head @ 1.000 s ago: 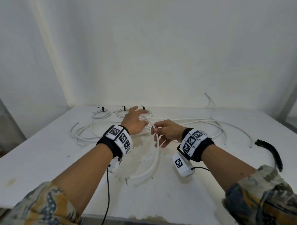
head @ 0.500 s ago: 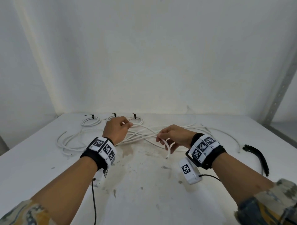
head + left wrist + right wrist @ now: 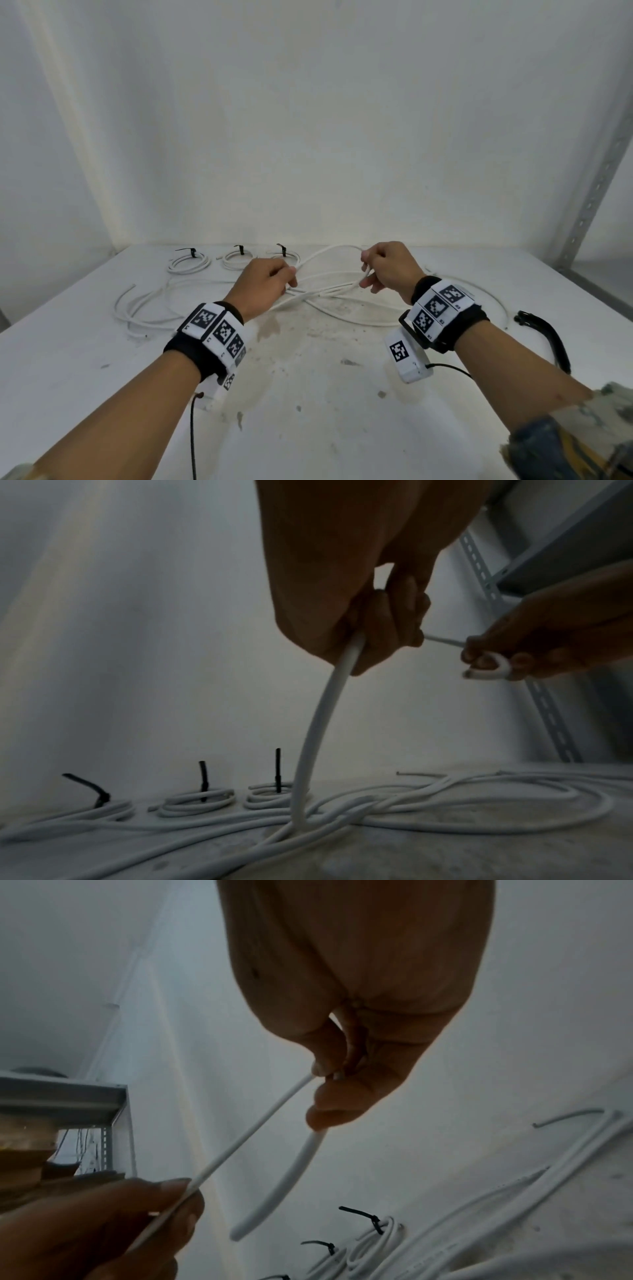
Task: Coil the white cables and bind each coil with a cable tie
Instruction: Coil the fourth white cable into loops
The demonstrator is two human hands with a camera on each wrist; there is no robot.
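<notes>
A white cable [image 3: 325,255] arches between my two hands above the table [image 3: 102,342]. My left hand [image 3: 270,284] grips it in a fist; below the fist the cable [image 3: 318,723] drops into the loose tangle. My right hand [image 3: 383,267] pinches the cable near its free end, which curls out below the fingers [image 3: 284,1177]. The left hand [image 3: 103,1218] shows low in the right wrist view, the right hand [image 3: 548,642] at the right of the left wrist view. Loose white cables [image 3: 342,305] sprawl across the table beneath both hands.
Three small bound coils with black ties [image 3: 189,262] [image 3: 238,257] [image 3: 284,255] lie in a row at the back left. A bundle of black cable ties [image 3: 548,335] lies at the right. A perforated metal upright [image 3: 596,192] stands at the far right.
Both hands have lifted and moved apart, drawing the cable up into an arch. The free end, which hung down to the table, now sits short below my right fingers.
</notes>
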